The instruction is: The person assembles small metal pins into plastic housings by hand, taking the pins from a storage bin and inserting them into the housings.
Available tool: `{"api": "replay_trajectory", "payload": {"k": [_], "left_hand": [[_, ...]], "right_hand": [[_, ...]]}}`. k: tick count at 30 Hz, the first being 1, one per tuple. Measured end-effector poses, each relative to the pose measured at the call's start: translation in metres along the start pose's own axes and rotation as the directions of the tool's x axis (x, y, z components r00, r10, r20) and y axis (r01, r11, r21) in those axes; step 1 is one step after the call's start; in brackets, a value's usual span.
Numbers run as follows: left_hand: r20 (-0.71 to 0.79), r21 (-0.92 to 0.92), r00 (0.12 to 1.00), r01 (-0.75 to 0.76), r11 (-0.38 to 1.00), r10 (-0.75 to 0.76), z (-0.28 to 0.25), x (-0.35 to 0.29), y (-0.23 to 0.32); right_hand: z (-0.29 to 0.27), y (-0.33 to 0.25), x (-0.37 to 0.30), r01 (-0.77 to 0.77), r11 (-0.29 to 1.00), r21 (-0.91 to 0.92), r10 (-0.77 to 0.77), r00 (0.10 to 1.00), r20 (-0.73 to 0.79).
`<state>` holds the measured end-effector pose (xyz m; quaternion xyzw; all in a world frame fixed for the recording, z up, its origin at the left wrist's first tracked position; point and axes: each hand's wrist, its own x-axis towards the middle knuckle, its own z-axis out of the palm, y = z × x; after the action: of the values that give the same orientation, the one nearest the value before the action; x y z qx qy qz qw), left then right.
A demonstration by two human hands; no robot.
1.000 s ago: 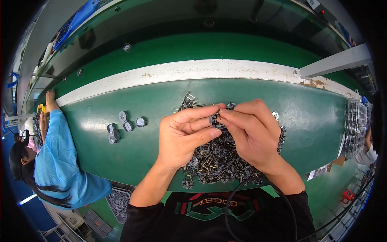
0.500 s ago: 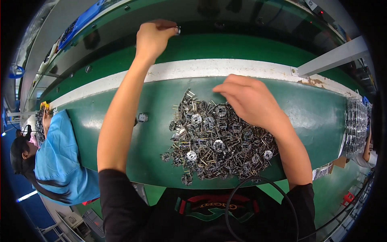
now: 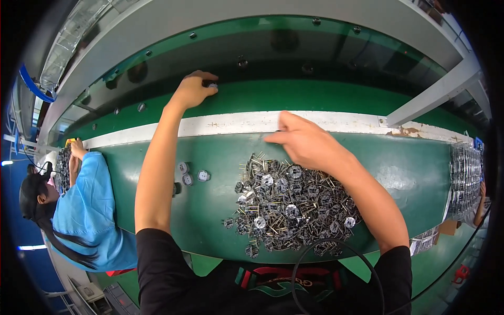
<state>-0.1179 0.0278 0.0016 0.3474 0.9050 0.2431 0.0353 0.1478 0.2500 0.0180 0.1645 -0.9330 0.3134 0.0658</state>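
Note:
Over the green conveyor belt (image 3: 247, 97), my left hand (image 3: 190, 93) pinches a small round grey-and-black part (image 3: 212, 85) between thumb and fingers. My right hand (image 3: 310, 143) hovers by the white rail, just beyond a heap of small round black parts with metal pins (image 3: 294, 205). Its fingers are curled toward the thumb, and a dark speck shows between them, too small to name. Several loose round grey parts (image 3: 203, 176) lie on the green worktable (image 3: 404, 173), between my left forearm and the heap.
A long white rail (image 3: 226, 124) divides table and belt, with a slanted white post (image 3: 436, 100) at right. Small round parts (image 3: 242, 61) are spread along the belt. Stacked clear trays (image 3: 464, 173) stand at the right end. A person in blue (image 3: 86, 205) works at left.
The view has shifted, showing more of the belt. My right hand has moved from the heap's edge to the white rail. More loose grey parts show beside my left forearm.

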Motion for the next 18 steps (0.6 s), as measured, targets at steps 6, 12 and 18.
{"api": "replay_trajectory", "payload": {"k": [6, 12, 18], "left_hand": [[-0.14, -0.043, 0.989, 0.038, 0.998, -0.044, -0.011, -0.055, 0.059], [0.187, -0.932, 0.969, 0.227, 0.283, -0.161, 0.007, -0.146, 0.172], [0.244, -0.95, 0.967, 0.224, -0.216, -0.07, 0.031, -0.177, 0.191]], "right_hand": [[-0.023, -0.021, -0.043, -0.214, 0.886, 0.411, 0.306, 0.937, -0.17], [-0.009, -0.04, -0.06, -0.095, 0.773, 0.627, 0.368, 0.873, -0.32], [0.003, -0.067, -0.059, 0.067, 0.605, 0.793, 0.439, 0.804, -0.402]]}}
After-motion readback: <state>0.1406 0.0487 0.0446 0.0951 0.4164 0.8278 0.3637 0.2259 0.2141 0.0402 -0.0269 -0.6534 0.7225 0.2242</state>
